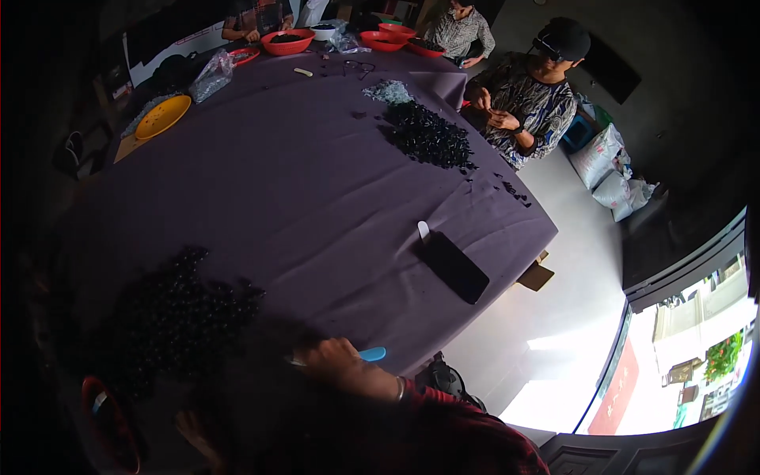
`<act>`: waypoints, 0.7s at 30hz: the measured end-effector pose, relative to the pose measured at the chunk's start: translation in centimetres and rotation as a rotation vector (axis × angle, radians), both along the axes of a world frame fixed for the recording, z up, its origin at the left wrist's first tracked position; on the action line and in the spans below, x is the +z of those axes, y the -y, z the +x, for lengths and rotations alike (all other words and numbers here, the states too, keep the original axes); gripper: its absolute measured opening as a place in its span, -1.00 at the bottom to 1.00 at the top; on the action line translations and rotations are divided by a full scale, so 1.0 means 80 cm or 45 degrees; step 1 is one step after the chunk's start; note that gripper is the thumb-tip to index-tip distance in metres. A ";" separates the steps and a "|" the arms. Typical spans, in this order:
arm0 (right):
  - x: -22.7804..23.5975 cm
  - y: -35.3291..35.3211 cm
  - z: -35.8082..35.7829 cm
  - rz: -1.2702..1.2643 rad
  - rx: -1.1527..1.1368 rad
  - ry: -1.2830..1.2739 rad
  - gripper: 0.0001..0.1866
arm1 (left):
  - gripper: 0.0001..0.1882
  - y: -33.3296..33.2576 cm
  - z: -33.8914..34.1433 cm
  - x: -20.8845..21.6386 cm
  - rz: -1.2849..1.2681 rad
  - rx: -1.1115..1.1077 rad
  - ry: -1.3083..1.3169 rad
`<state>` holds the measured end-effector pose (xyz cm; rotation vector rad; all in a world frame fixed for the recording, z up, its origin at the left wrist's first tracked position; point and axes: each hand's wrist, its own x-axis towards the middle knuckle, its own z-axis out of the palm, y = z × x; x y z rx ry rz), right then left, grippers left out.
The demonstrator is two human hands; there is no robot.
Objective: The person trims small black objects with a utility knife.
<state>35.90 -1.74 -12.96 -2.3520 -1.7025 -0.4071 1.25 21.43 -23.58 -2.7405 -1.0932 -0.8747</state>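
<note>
Purple cloth table (301, 190), black bead heap (170, 317), right hand (336, 360) grip grasping blue tool (372, 354), pale floor (570, 317)

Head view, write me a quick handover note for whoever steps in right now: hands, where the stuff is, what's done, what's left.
Right hand: closed on a blue-handled tool at the near table edge.
Left hand: low at the near edge, in shadow; grip cannot be told.
Pile of small dark pieces lies on the purple tablecloth just left of the hands, beside a red basket.
Black phone lies to the right.
Done: cannot tell.
Left: the pile looks large.
</note>
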 end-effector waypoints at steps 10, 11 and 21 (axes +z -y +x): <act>0.104 -0.021 0.015 -0.660 0.157 -0.927 -0.79 | -0.45 0.046 0.001 0.072 0.083 -0.001 -0.113; 0.097 -0.011 0.015 -0.525 0.247 -0.834 -0.80 | -0.45 0.042 0.020 0.100 0.067 0.032 -0.134; 0.089 -0.008 0.016 -0.355 0.214 -0.321 -0.86 | -0.82 0.049 0.090 0.175 -0.194 -0.089 0.022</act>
